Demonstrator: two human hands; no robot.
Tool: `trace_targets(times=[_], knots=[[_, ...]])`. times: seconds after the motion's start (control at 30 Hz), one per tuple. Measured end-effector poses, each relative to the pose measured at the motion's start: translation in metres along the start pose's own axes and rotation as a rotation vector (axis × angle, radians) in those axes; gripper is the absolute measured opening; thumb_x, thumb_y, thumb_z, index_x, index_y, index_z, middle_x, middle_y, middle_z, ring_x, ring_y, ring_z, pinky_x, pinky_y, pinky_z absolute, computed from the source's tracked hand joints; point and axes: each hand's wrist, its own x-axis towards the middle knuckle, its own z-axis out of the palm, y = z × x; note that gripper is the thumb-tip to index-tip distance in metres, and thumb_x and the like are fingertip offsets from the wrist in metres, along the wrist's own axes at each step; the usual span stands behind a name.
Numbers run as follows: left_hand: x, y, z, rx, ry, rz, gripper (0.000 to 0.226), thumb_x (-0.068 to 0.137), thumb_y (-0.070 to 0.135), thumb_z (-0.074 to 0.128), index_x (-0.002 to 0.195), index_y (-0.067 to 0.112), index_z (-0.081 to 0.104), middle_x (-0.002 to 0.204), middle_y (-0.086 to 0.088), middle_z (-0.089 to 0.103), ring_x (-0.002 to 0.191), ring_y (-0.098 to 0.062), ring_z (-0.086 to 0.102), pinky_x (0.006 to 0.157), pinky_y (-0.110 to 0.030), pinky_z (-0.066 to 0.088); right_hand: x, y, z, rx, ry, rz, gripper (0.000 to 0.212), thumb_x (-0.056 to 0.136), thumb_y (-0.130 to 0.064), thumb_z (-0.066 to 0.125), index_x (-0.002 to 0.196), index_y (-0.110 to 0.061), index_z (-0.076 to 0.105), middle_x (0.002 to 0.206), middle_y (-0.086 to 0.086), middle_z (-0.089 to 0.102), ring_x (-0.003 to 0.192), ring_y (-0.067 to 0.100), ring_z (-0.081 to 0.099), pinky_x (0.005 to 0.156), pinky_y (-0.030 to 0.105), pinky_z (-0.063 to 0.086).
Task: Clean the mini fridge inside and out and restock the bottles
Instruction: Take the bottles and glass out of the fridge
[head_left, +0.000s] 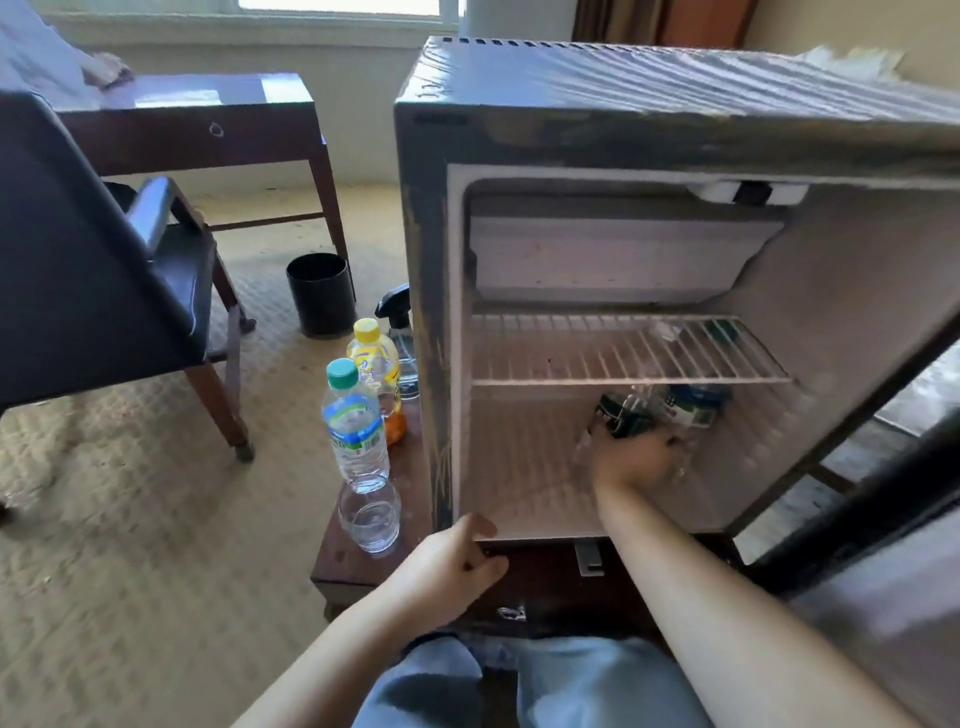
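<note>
Beige carpeted room: dark wood desk (197, 119) and black padded armchair (93, 249) on the left, round black bin (319, 293) by the desk leg. Dark grey mini fridge (421, 260) sits on a low dark wood cabinet (353, 566), door open to the right. White wire shelf (623, 348) spans the middle. Right hand (634, 460) is in the lower compartment under the shelf, fingers curled round a clear plastic dark-label bottle (621, 410), tilted and motion-blurred. Green-and-white-label bottle (693, 405) lies just beside it on the right, also blurred. Left hand (447, 566) grips the mini fridge at its bottom-left front edge, thumb on the sill, fingers curled underneath. On the cabinet top left of the mini fridge, all upright: green-capped clear water bottle (353, 421), yellow-capped bottle of orange drink (376, 369) behind it, black-trigger spray bottle (397, 317) furthest back, clear drinking glass (370, 517) in front.
</note>
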Motion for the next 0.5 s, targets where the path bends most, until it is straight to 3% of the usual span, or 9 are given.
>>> trace_targets(times=[0.17,0.33,0.5], knots=[[-0.002,-0.013,-0.002,-0.124,0.009,-0.07,0.026,0.092,0.026,0.057,0.116,0.021,0.049,0.09,0.004,0.07,0.073,-0.005,0.066,0.061,-0.007,0.046,0.003,0.001,0.007,-0.017,-0.089,0.008,0.096,0.07,-0.049,0.074,0.141,0.001,0.032,0.14,0.021,0.045,0.125,0.037,0.048,0.102,0.048,0.043],[0.0,-0.021,0.001,-0.187,0.059,-0.102,0.023,0.09,0.022,0.056,0.113,0.019,0.053,0.083,0.006,0.071,0.069,-0.011,0.069,0.077,-0.027,0.055,0.002,0.015,-0.018,-0.077,-0.269,-0.069,0.07,0.07,-0.041,0.079,0.124,-0.006,0.053,0.119,0.011,0.063,0.103,0.029,0.062,0.077,0.029,0.049],[-0.008,-0.001,-0.007,-0.236,0.075,-0.038,0.019,0.089,0.022,0.056,0.107,0.024,0.053,0.084,0.005,0.071,0.07,-0.013,0.07,0.063,-0.023,0.051,-0.035,0.014,-0.057,-0.105,-0.426,-0.082,0.058,0.073,-0.032,0.08,0.119,-0.009,0.054,0.106,0.007,0.064,0.087,0.025,0.061,0.067,0.027,0.044]])
